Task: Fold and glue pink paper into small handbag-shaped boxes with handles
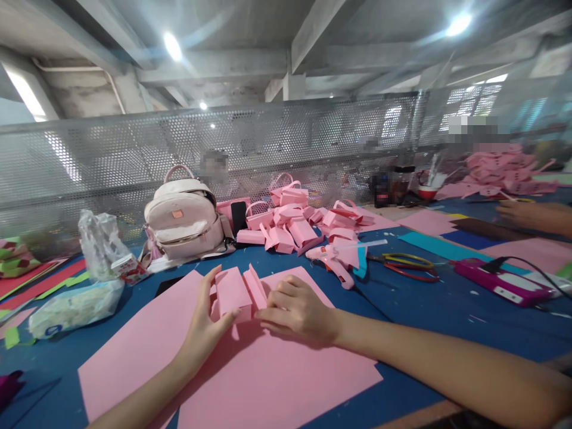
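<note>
My left hand (206, 326) grips a small folded pink paper box (233, 292), thumb on its near end and fingers along its far left side. Against the box's right side, my right hand (295, 311) is closed, its fingers curled and its fingertips pinching the paper near the low end of an upright flap (254, 287). Both hands are over large flat pink paper sheets (277, 381) that overlap on the blue table. Beyond my right hand lies a pink glue gun (330, 262) with its cord trailing toward me.
Behind the sheets is a heap of pink paper baskets (292, 220) beside a cream backpack (183, 217). Scissors (409, 263) and a magenta power strip (503, 285) lie to the right. Plastic bags (75, 307) lie left. Another person's hand (531, 213) shows at far right.
</note>
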Demonstrator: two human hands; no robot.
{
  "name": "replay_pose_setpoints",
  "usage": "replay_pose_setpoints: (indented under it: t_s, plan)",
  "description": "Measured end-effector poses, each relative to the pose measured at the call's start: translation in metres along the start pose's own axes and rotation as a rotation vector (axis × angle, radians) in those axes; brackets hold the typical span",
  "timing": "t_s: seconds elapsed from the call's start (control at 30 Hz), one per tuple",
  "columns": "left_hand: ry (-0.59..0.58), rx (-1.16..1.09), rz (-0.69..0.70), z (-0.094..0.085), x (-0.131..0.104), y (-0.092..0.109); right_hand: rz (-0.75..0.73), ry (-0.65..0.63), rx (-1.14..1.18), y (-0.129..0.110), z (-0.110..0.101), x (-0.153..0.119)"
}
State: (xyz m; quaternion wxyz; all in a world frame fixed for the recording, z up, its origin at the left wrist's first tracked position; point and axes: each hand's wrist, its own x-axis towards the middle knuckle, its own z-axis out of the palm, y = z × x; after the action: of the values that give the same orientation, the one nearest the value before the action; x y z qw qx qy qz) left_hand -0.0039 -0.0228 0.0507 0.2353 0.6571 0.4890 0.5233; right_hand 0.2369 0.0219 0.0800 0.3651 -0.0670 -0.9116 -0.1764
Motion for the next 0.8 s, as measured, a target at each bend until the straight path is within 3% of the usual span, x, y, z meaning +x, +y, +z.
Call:
replay_pose_setpoints:
  t_s: [0.8]
  plan:
    - [0.007, -0.004, -0.013, 0.0006, 0.0022, -0.0016, 0.109, -0.114, -0.154, 0.0063, 0.0012, 0.002]
